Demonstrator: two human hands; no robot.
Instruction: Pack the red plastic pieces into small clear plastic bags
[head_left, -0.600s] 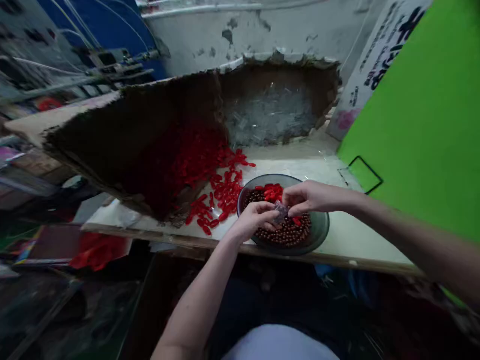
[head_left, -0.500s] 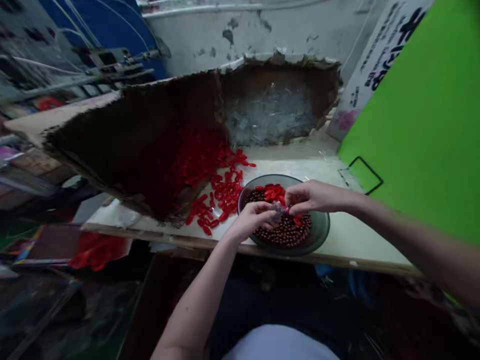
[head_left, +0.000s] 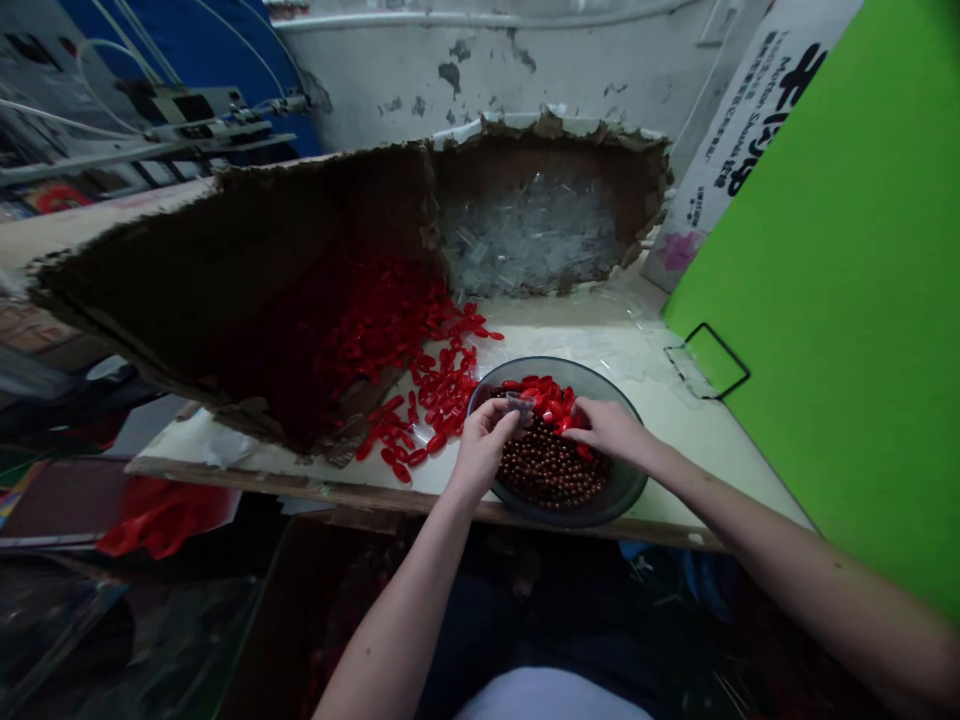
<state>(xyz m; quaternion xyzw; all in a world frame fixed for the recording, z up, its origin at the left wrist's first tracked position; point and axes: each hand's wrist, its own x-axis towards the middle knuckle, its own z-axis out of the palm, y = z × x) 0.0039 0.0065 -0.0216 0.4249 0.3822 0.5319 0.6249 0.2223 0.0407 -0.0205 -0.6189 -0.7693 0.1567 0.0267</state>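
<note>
My left hand (head_left: 484, 440) is closed over the left side of a grey bowl (head_left: 637, 490), pinching several small clear plastic pieces (head_left: 519, 408) between thumb and fingers. On the right of the bowl, my right hand (head_left: 609, 432) reaches in with curled fingers, its fingertips at the red oval plastic pieces (head_left: 551, 395); it appears to pinch one of them, partly hidden by the fingers. Brown round beads (head_left: 555, 470) fill the lower part of the bowl, and the red pieces lie on top of them toward the back.
Behind and left lies a torn cardboard box (head_left: 112, 260), its red pieces (head_left: 442, 390) spilling onto the white table (head_left: 555, 325). Its other compartment holds clear plastic pieces (head_left: 525, 240). A bright green panel (head_left: 825, 300) with a black wire handle (head_left: 724, 360) stands at the right.
My hands have moved apart: the right has left the clear pieces and gone down to the red ones in the bowl. My left still holds the clear pieces, slightly further left.
</note>
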